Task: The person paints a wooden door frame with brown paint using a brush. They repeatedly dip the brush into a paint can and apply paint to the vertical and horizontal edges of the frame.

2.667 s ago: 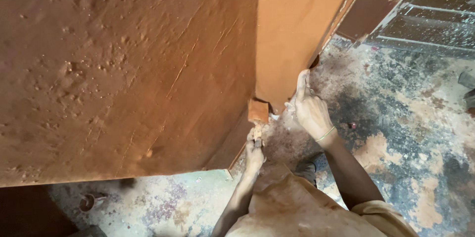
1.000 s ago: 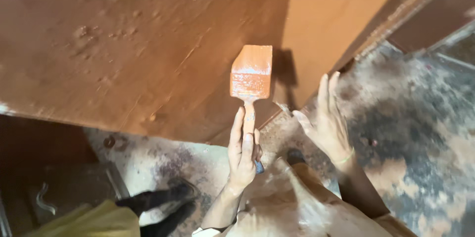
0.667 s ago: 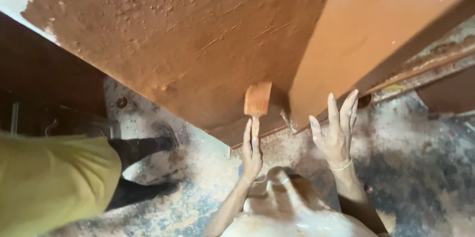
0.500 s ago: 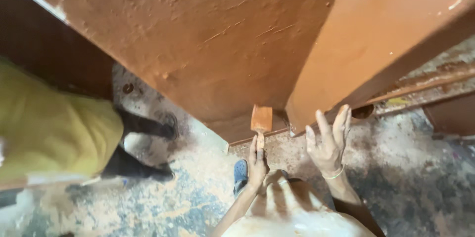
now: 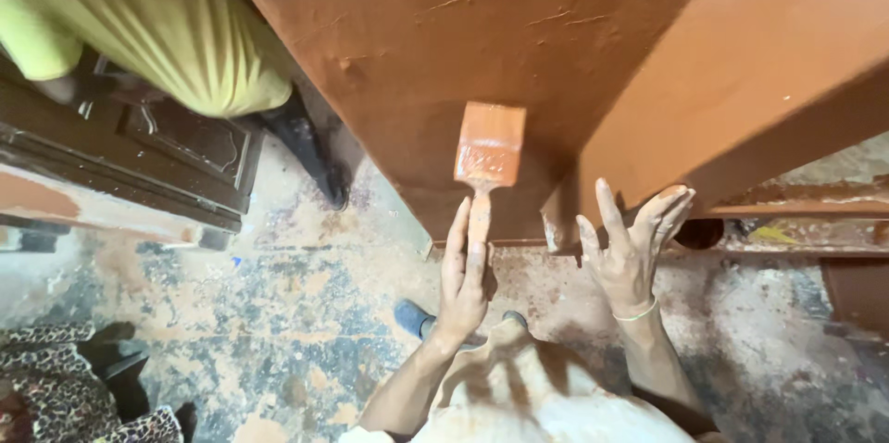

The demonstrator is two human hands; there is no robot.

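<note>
In the head view, the left hand (image 5: 463,281) is in the lower centre of the frame and grasps the handle of a flat paint brush (image 5: 488,149), with the fingers stretched along the handle. The brush stands upright in the middle of the frame, and its orange bristles lie against the big brown-orange metal panel (image 5: 482,45) that fills the upper centre. Half a second ago the brush was lower, near the bottom edge of this panel; now it is higher on the surface, so the stroke goes upward and I judge that the painting of this lower part continues.

The right hand (image 5: 630,253) is in the lower right of centre. It is released, with the fingers spread, and it holds nothing. Its fingertips touch the adjoining side panel (image 5: 769,82), or are just beside it; I cannot tell which. It has the same spread pose as in the earlier pictures.

Another person in a yellow-green garment (image 5: 176,26) is in the upper left of the frame, closer than before, next to a dark carved door (image 5: 139,151). The stained floor (image 5: 278,332) covers the bottom, and a leopard-pattern cloth (image 5: 56,378) is in the lower left corner.
</note>
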